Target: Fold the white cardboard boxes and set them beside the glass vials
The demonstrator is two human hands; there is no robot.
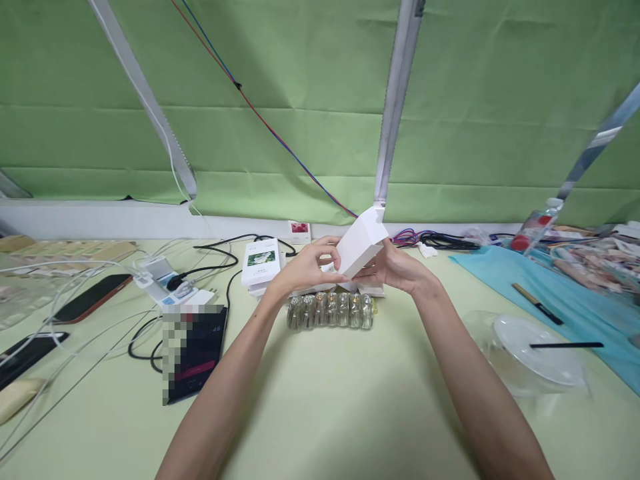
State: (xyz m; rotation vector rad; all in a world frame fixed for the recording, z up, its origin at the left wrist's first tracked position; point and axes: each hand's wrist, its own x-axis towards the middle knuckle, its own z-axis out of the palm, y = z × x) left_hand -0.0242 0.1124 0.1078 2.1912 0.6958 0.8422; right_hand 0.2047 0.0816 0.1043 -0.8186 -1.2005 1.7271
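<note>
From the head view, we've got a plain white box [359, 248] up between both hands, tilted, just beyond a row of seven small clear bottles [330, 311]; our left hand [320, 263] is curled in with thumb and fingers on the box's left side, and our right hand [393, 267] wraps the right side, so both grips are narrow and on that one box; whether the left fingers also pinch something small, we can't tell.

For elbow room, there's a nice open stretch of pale green worktop [345, 407] between our forearms, from the bottles down to the bottom of the view; left is tighter, with a printed white box [261, 262] near our left wrist and a dark phone [200, 353] just beside the left forearm; right of us, a clear tub [537, 387] with a white lid sits apart from our arm, near the edge of a blue cloth [493, 273]; at the back, the worktop ends at a green curtain [300, 127].
</note>
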